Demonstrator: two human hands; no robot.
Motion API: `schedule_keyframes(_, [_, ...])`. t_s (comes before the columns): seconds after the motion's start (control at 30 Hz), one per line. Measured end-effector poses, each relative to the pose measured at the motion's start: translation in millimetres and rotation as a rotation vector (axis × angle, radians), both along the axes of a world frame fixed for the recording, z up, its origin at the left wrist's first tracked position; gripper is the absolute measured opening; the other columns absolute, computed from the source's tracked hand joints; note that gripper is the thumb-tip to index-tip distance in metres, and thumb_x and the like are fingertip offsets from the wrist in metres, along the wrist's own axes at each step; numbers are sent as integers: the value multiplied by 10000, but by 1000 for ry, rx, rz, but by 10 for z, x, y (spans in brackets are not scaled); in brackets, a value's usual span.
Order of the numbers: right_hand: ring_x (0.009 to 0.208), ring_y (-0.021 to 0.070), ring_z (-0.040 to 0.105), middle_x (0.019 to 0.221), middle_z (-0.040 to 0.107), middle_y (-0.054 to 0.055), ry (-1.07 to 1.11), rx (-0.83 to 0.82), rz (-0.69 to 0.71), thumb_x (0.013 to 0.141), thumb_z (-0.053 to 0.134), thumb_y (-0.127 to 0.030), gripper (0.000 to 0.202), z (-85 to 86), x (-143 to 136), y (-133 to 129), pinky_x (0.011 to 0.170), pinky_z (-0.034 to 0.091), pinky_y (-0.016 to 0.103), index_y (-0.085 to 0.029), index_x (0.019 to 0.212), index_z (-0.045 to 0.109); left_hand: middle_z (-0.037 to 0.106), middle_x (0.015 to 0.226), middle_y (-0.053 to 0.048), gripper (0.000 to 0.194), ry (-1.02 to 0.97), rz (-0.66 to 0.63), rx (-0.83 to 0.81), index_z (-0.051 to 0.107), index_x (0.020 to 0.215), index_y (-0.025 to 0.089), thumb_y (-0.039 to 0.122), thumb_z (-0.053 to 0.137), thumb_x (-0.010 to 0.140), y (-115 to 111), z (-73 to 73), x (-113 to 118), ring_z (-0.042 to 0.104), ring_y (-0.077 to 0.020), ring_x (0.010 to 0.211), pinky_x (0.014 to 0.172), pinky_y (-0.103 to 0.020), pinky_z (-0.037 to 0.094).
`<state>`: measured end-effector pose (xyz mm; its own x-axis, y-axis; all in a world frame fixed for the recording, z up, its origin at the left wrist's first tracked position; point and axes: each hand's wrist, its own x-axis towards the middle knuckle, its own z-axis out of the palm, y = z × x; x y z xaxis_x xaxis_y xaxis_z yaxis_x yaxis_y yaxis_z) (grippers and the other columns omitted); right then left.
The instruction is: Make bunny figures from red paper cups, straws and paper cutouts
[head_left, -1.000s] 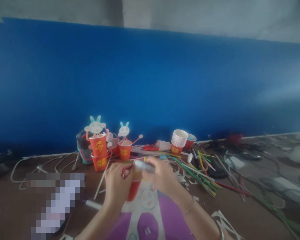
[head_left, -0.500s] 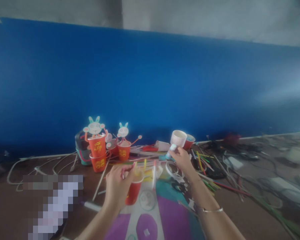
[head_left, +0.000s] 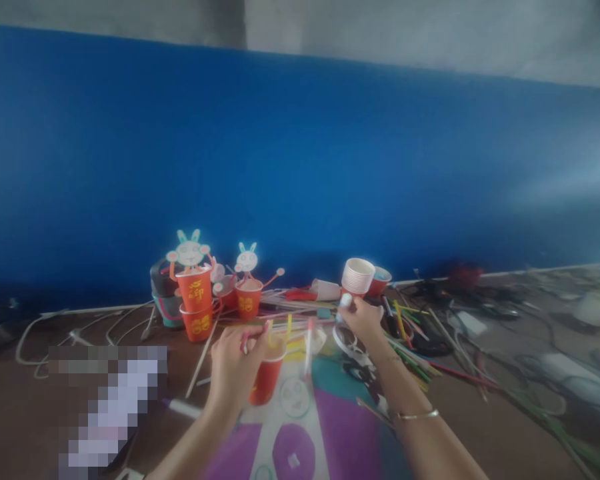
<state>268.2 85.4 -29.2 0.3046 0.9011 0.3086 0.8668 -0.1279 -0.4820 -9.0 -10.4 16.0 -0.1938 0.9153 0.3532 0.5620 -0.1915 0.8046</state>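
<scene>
My left hand (head_left: 240, 357) is closed in a pinch beside an orange cup (head_left: 269, 380), its fingertips near a yellow stick (head_left: 289, 327) that rises at the rim. What those fingers hold is too small to make out. Farther right, my right hand (head_left: 363, 319) grips a small bottle (head_left: 346, 303) with a whitish top, in front of a stack of white cups (head_left: 358, 275). A drawn paper face (head_left: 294, 398) lies just right of the orange cup, on a purple and teal sheet (head_left: 345, 427).
Rabbit figures with round heads (head_left: 190, 253) stand in orange cups (head_left: 197, 323) at the back left. Coloured sticks (head_left: 405, 320), cables (head_left: 520, 373) and scissors (head_left: 360, 373) spread to the right. A marker (head_left: 183, 408) lies left of my left wrist.
My right hand has lowered slightly, and the bottle in it is now more upright and more covered by the fingers. My left hand has hardly moved.
</scene>
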Motion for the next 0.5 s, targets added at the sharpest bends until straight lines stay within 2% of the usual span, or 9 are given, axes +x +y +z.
schedule_keyframes(0.2, [745,224,641,744,702,89,-51,8,2,764,618,-257,120,-9,9,-3,615,329,252,-155,826,622,701,747,-34,294,-9,5,11,737,767,217,480,605,768,21,-35,-16,625,-219,755,717,-313,452])
schedule_keyframes(0.4, [743,191,645,774,706,60,-50,-9,83,756,642,-283,137,-39,-25,-13,628,367,223,-170,824,607,716,761,-41,277,9,-3,30,737,767,218,459,601,770,20,-20,-17,629,-225,758,716,-319,452])
schedule_keyframes(0.5, [763,214,641,773,698,83,-68,-5,48,773,614,-261,141,-32,-40,-23,641,363,243,-152,863,604,719,764,-41,251,-4,-7,30,739,764,221,436,610,766,15,-9,-15,633,-229,759,714,-320,451])
